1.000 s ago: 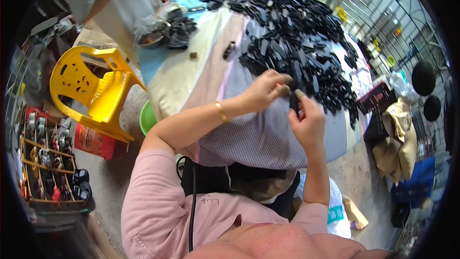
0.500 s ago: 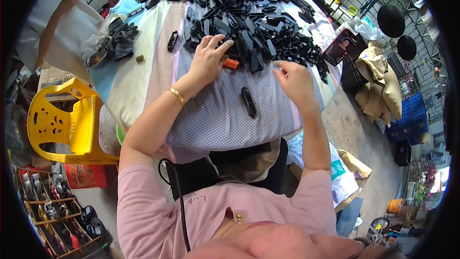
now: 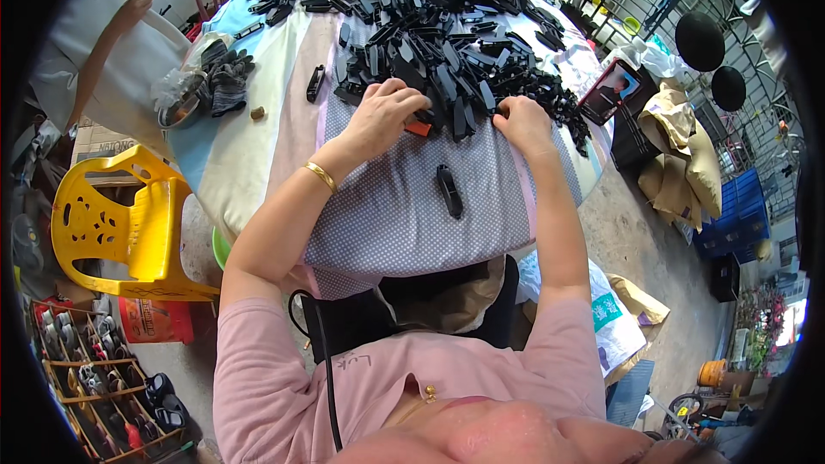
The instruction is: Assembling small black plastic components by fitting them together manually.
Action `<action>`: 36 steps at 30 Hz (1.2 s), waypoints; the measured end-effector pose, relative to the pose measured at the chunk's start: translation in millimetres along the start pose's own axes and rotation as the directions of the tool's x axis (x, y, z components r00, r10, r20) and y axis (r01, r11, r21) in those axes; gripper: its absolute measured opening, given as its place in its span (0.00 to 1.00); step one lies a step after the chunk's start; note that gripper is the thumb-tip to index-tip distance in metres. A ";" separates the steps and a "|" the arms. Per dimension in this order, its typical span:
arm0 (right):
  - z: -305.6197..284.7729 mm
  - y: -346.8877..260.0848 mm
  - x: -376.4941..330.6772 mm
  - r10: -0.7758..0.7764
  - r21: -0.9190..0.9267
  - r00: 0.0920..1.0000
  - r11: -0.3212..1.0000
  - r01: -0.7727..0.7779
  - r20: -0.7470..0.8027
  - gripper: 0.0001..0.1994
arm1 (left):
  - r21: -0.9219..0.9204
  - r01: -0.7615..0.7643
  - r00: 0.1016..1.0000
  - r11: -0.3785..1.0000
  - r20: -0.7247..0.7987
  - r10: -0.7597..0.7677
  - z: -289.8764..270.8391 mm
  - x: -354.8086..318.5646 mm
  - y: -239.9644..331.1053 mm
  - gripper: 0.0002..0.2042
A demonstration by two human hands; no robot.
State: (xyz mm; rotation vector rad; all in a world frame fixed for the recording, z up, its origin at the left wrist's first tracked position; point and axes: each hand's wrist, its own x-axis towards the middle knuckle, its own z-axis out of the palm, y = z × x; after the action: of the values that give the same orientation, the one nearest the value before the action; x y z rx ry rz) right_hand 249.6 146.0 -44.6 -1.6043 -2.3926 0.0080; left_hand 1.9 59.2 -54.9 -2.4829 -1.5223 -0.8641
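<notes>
A big heap of black plastic parts (image 3: 447, 77) covers the far part of the cloth-covered table (image 3: 404, 236). My left hand (image 3: 388, 120) rests at its near edge, fingers bent and drawn together. Just under its fingertips shows a bright orange piece (image 3: 418, 129); whatever else the fingers grip is hidden. Farther right, my right hand (image 3: 525, 127) pinches at the small black pieces by the heap's edge, thumb and fingertips together. Between my forearms a single long black part (image 3: 448, 191) lies apart on the cloth. Another black part (image 3: 315, 83) lies left of the heap.
A phone (image 3: 611, 91) with a lit screen stands at the table's right. Dark gloves (image 3: 229, 77) and a small brown lump (image 3: 258, 112) lie to the left. Beyond stand a yellow plastic chair (image 3: 150, 223) and another person's arm (image 3: 99, 56). Brown sacks (image 3: 675, 146) are at the right.
My right hand has moved up and slightly left to the heap's edge, its fingers closing to a pinch. My left hand's fingers have drawn closer together near the orange piece.
</notes>
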 end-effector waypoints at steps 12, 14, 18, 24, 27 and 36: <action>-29.1 -12.0 15.5 -0.038 -0.051 0.998 0.998 0.036 -0.041 0.09 | -0.052 -0.067 0.987 0.996 -0.147 0.059 9.8 -4.6 7.2 0.17; -31.3 -15.2 17.2 -0.120 0.020 0.976 0.992 0.126 -0.182 0.09 | -0.222 -0.062 0.961 0.973 -0.277 -0.002 3.2 -3.5 10.3 0.15; -22.3 -39.9 13.6 -0.174 0.440 0.928 0.841 0.314 -0.330 0.08 | -0.524 -0.003 0.924 0.852 -0.328 -0.199 -12.2 -5.9 23.0 0.14; -10.2 -78.0 -12.6 -0.280 0.504 0.841 0.697 0.510 -0.464 0.09 | -0.668 0.064 0.890 0.741 -0.298 -0.345 -5.6 -7.7 26.6 0.12; -10.0 -80.6 -18.8 -0.207 0.737 0.912 0.539 0.409 -0.355 0.08 | -0.650 0.129 0.912 0.749 -0.218 -0.346 -3.7 -9.2 19.9 0.15; -16.0 -84.9 -19.5 -0.293 0.577 0.763 0.516 0.633 -0.576 0.09 | -0.956 0.281 0.881 -0.088 0.293 -0.372 -10.8 -12.2 23.4 0.19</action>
State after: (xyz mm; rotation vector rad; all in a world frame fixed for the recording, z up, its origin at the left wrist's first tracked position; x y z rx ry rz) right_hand 182.9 92.9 -20.7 -0.4549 -1.9745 0.4533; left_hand 13.2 34.1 -47.5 -2.4741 -1.8199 -3.1428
